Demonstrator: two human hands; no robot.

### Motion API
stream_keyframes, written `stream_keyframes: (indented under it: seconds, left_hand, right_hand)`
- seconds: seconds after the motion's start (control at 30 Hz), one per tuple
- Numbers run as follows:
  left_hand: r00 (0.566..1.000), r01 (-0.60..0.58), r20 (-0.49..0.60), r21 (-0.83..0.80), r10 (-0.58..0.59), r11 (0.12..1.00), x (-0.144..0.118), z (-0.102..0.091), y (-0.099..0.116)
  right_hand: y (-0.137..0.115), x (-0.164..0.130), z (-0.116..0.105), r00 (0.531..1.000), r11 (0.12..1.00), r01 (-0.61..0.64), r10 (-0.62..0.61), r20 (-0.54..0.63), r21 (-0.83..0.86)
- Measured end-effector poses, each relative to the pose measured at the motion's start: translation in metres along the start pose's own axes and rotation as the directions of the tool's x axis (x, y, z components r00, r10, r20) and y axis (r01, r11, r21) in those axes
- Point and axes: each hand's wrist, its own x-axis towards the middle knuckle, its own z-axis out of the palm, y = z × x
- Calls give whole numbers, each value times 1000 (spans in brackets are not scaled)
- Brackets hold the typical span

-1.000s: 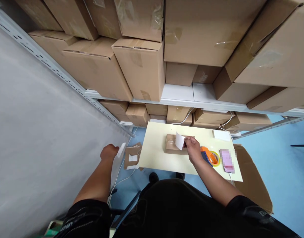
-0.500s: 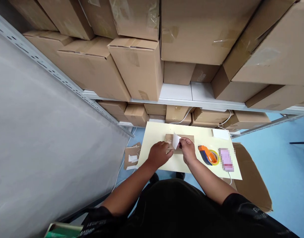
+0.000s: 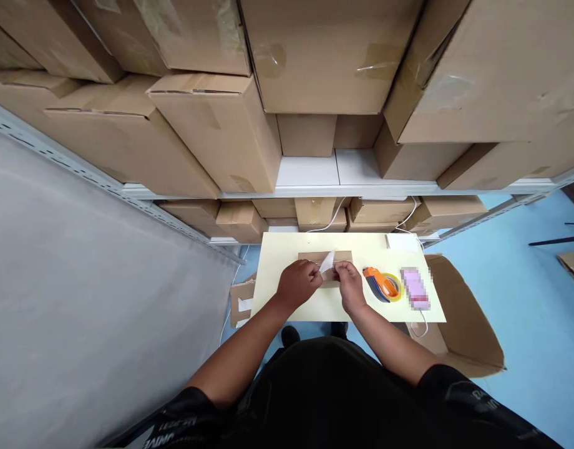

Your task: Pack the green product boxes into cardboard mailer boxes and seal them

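You hold a small white label (image 3: 327,262), curled and half lifted, over the flat brown parcel (image 3: 315,257) left of the orange tape dispenser (image 3: 379,284).

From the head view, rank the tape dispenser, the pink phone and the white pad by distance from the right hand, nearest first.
1. Tape dispenser, just right of the right hand.
2. Pink phone, farther right.
3. White pad, back-right table corner.
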Motion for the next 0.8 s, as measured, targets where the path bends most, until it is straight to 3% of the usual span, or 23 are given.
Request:
stream_keyframes:
  seconds: [0.1,0.23,0.4,0.53,0.63,0.8]
  left_hand:
    - [995,88,56,-154,-80,984,1,-13,5]
    - [976,206,130,-319,-173,925,0,-22,7]
    - [944,328,158,-359,-290,874,0,-17,-4]
    - [892,452,148,-326,-428,830,4,-4,-25]
    - [857,515,150,-272,-493,813,8,8,-42]
    - [823,559,172,-75,-542,826,13,26,-62]
  right_hand:
    - [10,8,-18,998,998,-50,48,-30,-36]
    - [15,11,-30,985,987,-160,159,68,0]
    - [9,11,-33,991,992,-111,115,74,-52]
    - [3,17,-40,1000,961,-7,15,27,-276]
    - [1,26,-44,991,849,136,-111,78,-511]
    - [9,42,-45,944,520,323,-237,230,-791]
